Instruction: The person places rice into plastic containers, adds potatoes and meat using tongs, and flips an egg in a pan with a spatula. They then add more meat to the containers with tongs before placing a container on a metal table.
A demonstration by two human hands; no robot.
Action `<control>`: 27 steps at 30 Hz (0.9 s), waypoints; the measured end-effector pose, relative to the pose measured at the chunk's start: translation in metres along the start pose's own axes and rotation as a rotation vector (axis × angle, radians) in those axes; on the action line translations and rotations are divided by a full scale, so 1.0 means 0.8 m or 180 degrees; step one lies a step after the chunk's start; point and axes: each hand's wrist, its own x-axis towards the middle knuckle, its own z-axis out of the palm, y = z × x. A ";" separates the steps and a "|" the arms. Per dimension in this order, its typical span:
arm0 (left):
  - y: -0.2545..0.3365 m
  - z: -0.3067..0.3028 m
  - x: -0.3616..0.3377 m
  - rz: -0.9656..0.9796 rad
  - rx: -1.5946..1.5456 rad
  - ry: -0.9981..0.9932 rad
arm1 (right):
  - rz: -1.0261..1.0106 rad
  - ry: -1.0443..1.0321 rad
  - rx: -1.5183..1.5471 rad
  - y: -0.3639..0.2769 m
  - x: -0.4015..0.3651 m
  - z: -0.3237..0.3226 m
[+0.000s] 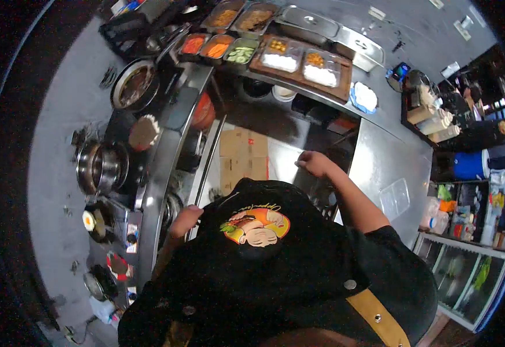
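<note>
I look straight down over my black shirt with its printed badge [255,225]. My left hand [184,220] hangs with loosely curled fingers beside the steel edge of the cooking counter [168,150], holding nothing that I can see. My right hand [313,163] is raised in front of me, fingers curled, above the floor between the counters; nothing shows in it. Flattened cardboard [242,159] lies on the floor below my hands.
On the left stand a steel pot [101,168], a dark pan [135,85] and a small pan with a fried egg [90,221]. Trays of chopped ingredients [218,46] and white rice [299,61] line the far counter. A steel worktop [388,168] is at right, with shelves beyond.
</note>
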 end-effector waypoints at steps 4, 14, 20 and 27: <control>0.081 -0.054 0.083 0.0074 0.0085 -0.0188 | 0.0064 0.0298 0.0354 0.032 0.005 0.007; 0.324 -0.230 0.197 0.1394 0.1271 -0.0751 | 0.0037 -0.0379 -0.0292 0.209 0.035 0.080; 0.517 -0.217 0.398 0.2314 0.0620 0.0104 | 0.1123 0.0484 0.1353 0.179 0.039 0.039; 0.672 -0.179 0.534 0.2030 0.0700 0.0606 | 0.1916 0.0667 0.1356 0.110 0.046 -0.015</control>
